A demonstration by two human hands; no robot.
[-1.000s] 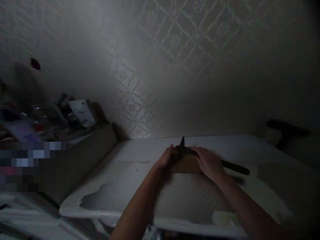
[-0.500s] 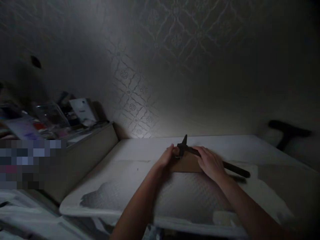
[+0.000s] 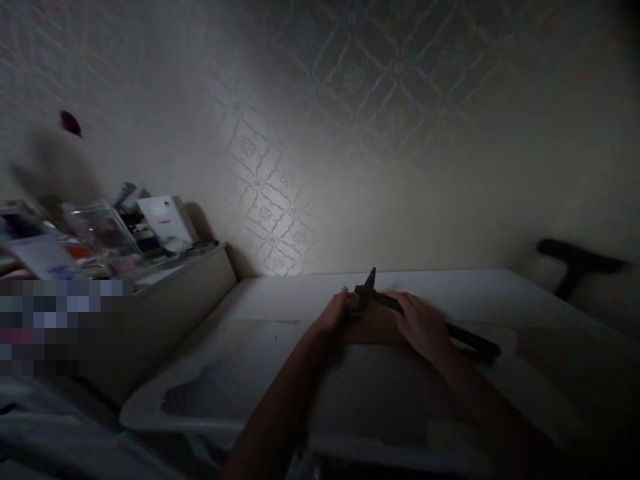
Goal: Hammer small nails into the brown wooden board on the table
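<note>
A dark hammer [image 3: 387, 301] lies slantwise over a flat brown board [image 3: 375, 328] on the white tabletop. My right hand [image 3: 421, 327] is wrapped around the handle at mid-length; the handle's end sticks out to the right. The hammer's head is over the board's left part, with one pointed end upward. Close to that head, my left hand [image 3: 336, 312] is closed at the board's left side, its thumb raised. Whatever its fingers pinch is hidden by the hammer head and the dim light.
On the left stands a cabinet [image 3: 183, 287] topped with a white box [image 3: 167, 219], a clear plastic container [image 3: 103, 230] and other clutter. A dark T-shaped object [image 3: 575, 263] rises at the right. Patterned wallpaper [image 3: 425, 167] covers the wall behind the table [image 3: 270, 293].
The light has shifted: the wall looks brighter, the tabletop and my forearms darker. Both hands and the hammer stay almost in place.
</note>
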